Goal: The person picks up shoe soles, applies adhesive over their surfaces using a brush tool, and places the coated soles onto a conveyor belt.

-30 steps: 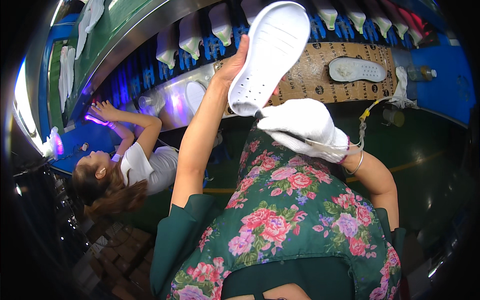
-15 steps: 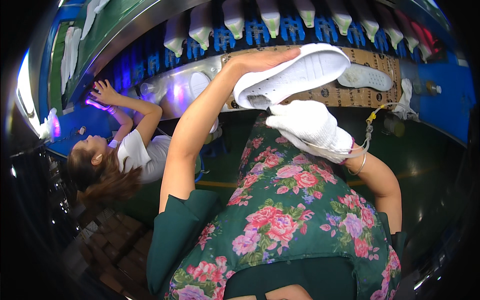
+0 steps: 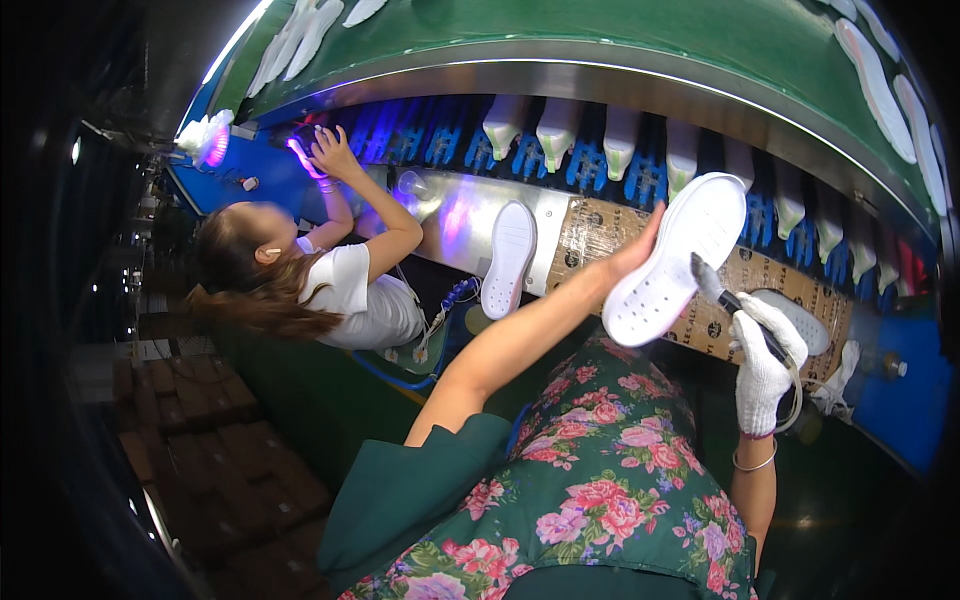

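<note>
My bare left hand (image 3: 637, 249) grips the left edge of a white shoe sole (image 3: 650, 290), tilted so its inner face with small holes shows. Most of the fingers are hidden behind the sole. In a white knit glove, my right hand (image 3: 765, 365) is closed around a dark-handled brush (image 3: 735, 300), with a thin clear tube running by the wrist. The bristles meet or hover just over the sole's right edge; I cannot tell which. Behind the brush, another pale sole (image 3: 795, 320) lies on the cardboard (image 3: 590, 235).
A white sole (image 3: 510, 260) lies left on the metal ledge (image 3: 460, 215). Behind stands a row of pale shoes (image 3: 557, 135) and blue clamps (image 3: 590, 165). A green conveyor (image 3: 560, 25) carries more soles. At left, a co-worker (image 3: 350, 290) reaches toward purple light.
The view has shifted. I have turned the sole steeper, its inner face toward me. My right hand has moved from below the sole to its right side, and the brush now shows clearly.
</note>
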Action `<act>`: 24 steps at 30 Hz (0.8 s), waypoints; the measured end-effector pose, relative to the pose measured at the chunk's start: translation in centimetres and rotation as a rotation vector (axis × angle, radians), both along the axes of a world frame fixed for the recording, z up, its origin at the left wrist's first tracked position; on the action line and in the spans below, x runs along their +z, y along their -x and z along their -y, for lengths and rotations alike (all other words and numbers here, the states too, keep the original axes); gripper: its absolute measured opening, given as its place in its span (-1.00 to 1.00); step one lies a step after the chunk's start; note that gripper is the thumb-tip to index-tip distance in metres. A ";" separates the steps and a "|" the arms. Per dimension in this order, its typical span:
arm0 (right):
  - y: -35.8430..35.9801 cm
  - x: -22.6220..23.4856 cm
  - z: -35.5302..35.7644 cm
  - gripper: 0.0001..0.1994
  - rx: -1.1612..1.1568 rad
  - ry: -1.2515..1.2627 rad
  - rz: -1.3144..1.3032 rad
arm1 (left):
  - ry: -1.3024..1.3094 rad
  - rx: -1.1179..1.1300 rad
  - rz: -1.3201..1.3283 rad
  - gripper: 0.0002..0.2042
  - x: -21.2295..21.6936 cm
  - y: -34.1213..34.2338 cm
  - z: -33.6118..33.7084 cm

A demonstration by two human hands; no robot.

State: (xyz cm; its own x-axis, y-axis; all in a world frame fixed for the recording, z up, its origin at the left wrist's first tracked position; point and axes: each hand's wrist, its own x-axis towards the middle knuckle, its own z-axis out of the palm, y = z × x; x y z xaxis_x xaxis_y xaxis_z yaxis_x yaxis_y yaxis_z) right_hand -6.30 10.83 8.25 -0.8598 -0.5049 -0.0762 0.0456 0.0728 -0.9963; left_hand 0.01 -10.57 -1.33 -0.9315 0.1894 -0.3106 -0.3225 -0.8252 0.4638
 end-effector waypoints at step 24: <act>0.1 1.8 1.6 -0.79 0.265 -0.006 -0.622 | -0.304 0.445 -0.182 -0.18 1.4 -3.4 -5.9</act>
State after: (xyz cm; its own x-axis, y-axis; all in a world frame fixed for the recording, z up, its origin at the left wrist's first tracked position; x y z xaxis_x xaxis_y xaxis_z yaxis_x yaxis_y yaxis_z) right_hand -6.37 9.26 10.02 -0.5917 -0.7057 0.3897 -0.5569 0.0082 -0.8306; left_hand 3.44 -4.69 0.05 -0.9753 -0.1777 -0.1308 0.1497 -0.9683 0.1998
